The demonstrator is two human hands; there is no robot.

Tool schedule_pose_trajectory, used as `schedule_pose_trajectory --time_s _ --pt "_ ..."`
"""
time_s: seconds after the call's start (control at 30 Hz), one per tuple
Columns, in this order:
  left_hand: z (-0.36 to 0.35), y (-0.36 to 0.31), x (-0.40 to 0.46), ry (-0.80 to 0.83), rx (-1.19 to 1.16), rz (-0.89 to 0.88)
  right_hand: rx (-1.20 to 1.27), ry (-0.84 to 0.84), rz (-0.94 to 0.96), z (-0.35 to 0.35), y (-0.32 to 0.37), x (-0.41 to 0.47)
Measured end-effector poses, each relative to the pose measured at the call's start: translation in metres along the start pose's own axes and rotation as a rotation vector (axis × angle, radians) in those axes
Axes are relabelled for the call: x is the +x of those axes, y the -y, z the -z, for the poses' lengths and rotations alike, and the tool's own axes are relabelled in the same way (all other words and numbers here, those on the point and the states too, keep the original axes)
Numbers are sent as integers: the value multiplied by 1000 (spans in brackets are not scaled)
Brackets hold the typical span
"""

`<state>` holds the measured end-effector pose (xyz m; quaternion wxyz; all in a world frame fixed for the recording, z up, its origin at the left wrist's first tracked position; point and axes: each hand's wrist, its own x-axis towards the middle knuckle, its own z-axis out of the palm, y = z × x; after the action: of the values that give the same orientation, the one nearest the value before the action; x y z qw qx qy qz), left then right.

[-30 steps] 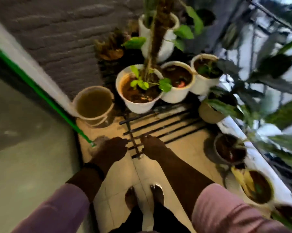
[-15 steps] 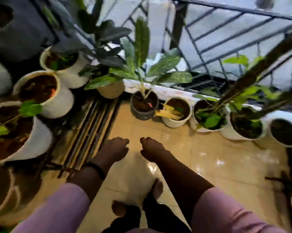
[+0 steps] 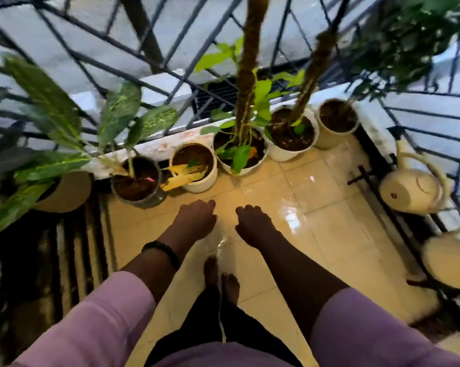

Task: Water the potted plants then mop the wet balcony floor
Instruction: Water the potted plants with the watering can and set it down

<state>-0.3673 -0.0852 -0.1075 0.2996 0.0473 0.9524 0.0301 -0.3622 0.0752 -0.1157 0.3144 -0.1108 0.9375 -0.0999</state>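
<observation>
My left hand (image 3: 195,221) and my right hand (image 3: 252,223) hang side by side in front of me over the tiled balcony floor (image 3: 311,207), fingers loosely curled, holding nothing. The tiles shine with water. A row of potted plants stands along the railing: a dark grey pot (image 3: 138,184), a white pot with yellow leaves (image 3: 194,168), a white pot with a moss pole (image 3: 240,154), another white pot (image 3: 292,136) and a beige pot (image 3: 337,123). A cream watering can (image 3: 411,192) sits at the right by the railing.
Black metal railing (image 3: 149,75) borders the balcony ahead and to the right. A tan pot with large leaves (image 3: 64,192) stands at left beside a dark slatted rack (image 3: 72,247). Another cream pot (image 3: 448,263) sits at the right edge. My bare feet (image 3: 221,279) stand on the tiles.
The view has swung right, from the wall, green-handled mop and bucket to the railing-side pots and the watering can. Both hands stay empty, held out in front.
</observation>
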Motion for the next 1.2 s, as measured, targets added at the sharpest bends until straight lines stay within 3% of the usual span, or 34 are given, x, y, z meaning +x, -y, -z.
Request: schedule_pose_trajectory --time_s 0.17,0.27,0.43,0.6,0.8,1.2 --pt "15 -37 46 98 217 -201 330 -82 -223 14 -51 -6" --pt "27 -70 75 77 301 -369 371 -87 -291 19 -86 -17" --pt "40 -164 94 88 231 -617 461 -146 -500 20 -152 -56" --pt "44 -262 105 71 414 -878 544 -233 -627 14 -217 -88" --pt "36 -384 121 126 509 -929 605 -274 -714 9 -321 -124" --pt "36 -580 172 203 402 -893 678 -216 -770 24 -525 -147"
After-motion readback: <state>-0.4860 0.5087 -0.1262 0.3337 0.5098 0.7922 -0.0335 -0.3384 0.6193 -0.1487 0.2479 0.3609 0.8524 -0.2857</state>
